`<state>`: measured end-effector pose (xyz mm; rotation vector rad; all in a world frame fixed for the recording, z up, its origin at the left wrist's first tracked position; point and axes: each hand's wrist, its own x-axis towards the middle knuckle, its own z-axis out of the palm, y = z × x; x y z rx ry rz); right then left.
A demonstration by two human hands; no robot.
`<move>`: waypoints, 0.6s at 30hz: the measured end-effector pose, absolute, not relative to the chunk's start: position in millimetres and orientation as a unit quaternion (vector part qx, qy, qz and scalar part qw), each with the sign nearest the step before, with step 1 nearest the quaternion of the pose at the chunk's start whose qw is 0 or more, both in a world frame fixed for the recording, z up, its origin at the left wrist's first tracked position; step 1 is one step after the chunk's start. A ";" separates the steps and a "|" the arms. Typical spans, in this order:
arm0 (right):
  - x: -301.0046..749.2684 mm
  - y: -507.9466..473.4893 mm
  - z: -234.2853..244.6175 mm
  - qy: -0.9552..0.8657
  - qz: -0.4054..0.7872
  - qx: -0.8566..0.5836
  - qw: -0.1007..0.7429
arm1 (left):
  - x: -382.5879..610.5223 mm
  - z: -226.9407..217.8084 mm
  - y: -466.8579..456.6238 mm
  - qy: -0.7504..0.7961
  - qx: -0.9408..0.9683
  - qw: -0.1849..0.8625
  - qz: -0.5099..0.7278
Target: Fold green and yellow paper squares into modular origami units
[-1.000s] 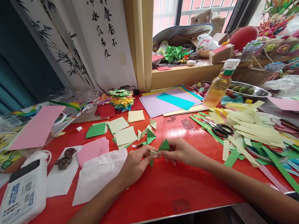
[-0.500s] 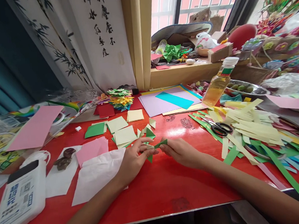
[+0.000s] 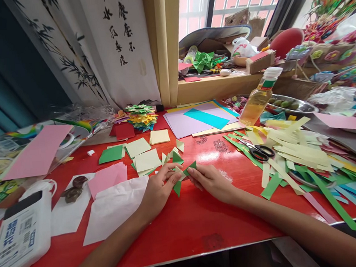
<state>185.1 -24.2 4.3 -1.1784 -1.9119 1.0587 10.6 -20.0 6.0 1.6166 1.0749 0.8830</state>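
Note:
Between both hands is a small green-and-cream folded paper piece (image 3: 190, 168), just above the red table. My left hand (image 3: 162, 187) is closed on its left side, with a green point sticking out below the fingers. The thumb and fingers of my right hand (image 3: 211, 179) pinch its right side; part of the paper is hidden by the fingers. Just beyond my left hand lie small folded triangles (image 3: 177, 157) in green and cream. Farther back and left are cream paper squares (image 3: 146, 160) and a green square (image 3: 110, 154).
Scissors (image 3: 259, 152) lie by a heap of paper strips (image 3: 302, 144) on the right. Behind stands a bottle (image 3: 254, 105) of amber liquid. A stacked paper model (image 3: 141, 116) sits at the back. Pink sheets (image 3: 109, 178), a white sheet (image 3: 116, 208) and a white box (image 3: 22, 236) occupy the left.
My right hand has turned the folded paper's end, so a broader green triangle and a cream part now show. My left hand keeps its hold. The view has shifted slightly.

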 end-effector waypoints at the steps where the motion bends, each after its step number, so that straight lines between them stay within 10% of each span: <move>1: 184.2 -24.6 3.4 -0.721 0.411 -0.454 0.323 | 11.0 5.5 -19.7 0.439 0.663 0.487 0.361; 18: 184.9 -19.5 -5.4 -0.694 0.438 -0.468 0.327 | 11.3 6.8 -18.0 0.468 0.702 0.418 0.336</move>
